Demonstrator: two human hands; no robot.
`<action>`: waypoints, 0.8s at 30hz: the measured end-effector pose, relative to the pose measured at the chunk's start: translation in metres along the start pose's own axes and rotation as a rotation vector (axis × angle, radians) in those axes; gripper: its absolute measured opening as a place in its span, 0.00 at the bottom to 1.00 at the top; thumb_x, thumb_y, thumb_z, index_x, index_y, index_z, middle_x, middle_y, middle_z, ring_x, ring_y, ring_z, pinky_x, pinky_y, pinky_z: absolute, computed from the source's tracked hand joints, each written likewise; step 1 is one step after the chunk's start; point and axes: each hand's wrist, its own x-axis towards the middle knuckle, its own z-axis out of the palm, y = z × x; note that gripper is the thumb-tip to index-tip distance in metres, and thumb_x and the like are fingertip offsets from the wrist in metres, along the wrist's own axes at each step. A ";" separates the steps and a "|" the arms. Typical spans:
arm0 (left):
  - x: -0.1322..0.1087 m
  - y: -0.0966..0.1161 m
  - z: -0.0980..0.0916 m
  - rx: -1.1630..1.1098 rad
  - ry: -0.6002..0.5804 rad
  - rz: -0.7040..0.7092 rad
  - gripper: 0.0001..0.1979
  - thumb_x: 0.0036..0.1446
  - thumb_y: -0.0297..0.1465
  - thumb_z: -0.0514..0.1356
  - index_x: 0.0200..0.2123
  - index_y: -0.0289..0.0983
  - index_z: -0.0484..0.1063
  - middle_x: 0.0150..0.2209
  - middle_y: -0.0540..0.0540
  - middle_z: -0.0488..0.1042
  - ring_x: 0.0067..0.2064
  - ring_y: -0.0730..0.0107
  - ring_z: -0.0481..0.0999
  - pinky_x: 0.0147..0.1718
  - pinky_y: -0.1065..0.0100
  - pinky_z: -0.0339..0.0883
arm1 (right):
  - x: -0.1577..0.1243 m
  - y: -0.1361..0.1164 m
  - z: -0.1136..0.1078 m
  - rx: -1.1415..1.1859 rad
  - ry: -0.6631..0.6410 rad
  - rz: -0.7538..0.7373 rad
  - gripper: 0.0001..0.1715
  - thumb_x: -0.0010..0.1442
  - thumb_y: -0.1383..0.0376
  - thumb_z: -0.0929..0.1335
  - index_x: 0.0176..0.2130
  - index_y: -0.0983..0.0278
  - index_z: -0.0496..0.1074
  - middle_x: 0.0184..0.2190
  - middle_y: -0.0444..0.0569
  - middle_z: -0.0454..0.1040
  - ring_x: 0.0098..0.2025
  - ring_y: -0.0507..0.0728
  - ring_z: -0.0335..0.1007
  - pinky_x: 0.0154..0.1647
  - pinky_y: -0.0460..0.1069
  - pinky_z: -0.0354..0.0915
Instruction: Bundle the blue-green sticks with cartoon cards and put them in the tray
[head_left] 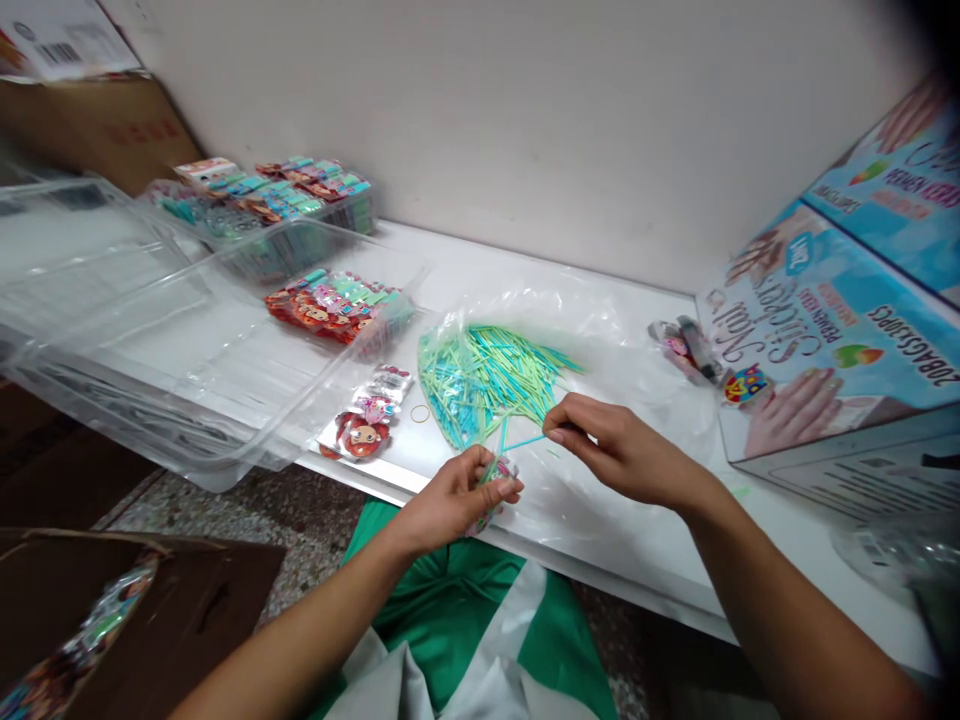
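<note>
My left hand is closed around a small colourful packet at the front edge of the white table. Just right of it, my right hand pinches one end of a thin blue stick that reaches toward the packet. Behind both hands a heap of blue and green sticks lies on a clear plastic bag. Left of the heap lie a few cartoon-face packets and a small rubber band.
A large clear plastic tray with stacked packets overhangs the table at left. More packets fill a bin behind it. Printed nail-sticker boxes stand at right, small wrapped items beside them. A brown carton sits on the floor.
</note>
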 end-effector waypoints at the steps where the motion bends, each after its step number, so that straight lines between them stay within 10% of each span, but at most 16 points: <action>1: -0.001 0.000 0.000 0.008 0.002 -0.004 0.18 0.52 0.42 0.61 0.38 0.34 0.64 0.41 0.39 0.74 0.43 0.60 0.75 0.37 0.67 0.63 | 0.000 -0.001 -0.002 -0.011 0.011 -0.004 0.10 0.64 0.63 0.59 0.37 0.62 0.67 0.33 0.50 0.70 0.35 0.54 0.65 0.38 0.49 0.60; 10: -0.001 0.000 0.002 0.006 -0.072 0.051 0.17 0.53 0.41 0.61 0.38 0.35 0.64 0.39 0.43 0.73 0.41 0.65 0.73 0.37 0.67 0.62 | 0.007 -0.030 0.011 -0.085 -0.162 -0.182 0.11 0.64 0.68 0.59 0.39 0.65 0.70 0.33 0.50 0.71 0.35 0.53 0.66 0.36 0.48 0.62; 17: -0.004 0.005 -0.002 0.012 -0.072 0.172 0.15 0.57 0.40 0.57 0.41 0.35 0.64 0.41 0.43 0.72 0.37 0.69 0.71 0.32 0.71 0.61 | 0.000 -0.037 0.028 -0.115 0.000 -0.183 0.28 0.63 0.72 0.57 0.62 0.65 0.51 0.43 0.55 0.73 0.43 0.57 0.68 0.45 0.54 0.64; 24: -0.009 0.008 -0.006 -0.066 -0.047 0.218 0.13 0.56 0.40 0.57 0.37 0.35 0.66 0.35 0.47 0.73 0.31 0.75 0.69 0.29 0.74 0.61 | 0.003 -0.040 0.030 0.175 0.076 0.000 0.10 0.63 0.64 0.62 0.34 0.63 0.71 0.29 0.46 0.72 0.34 0.52 0.68 0.37 0.48 0.64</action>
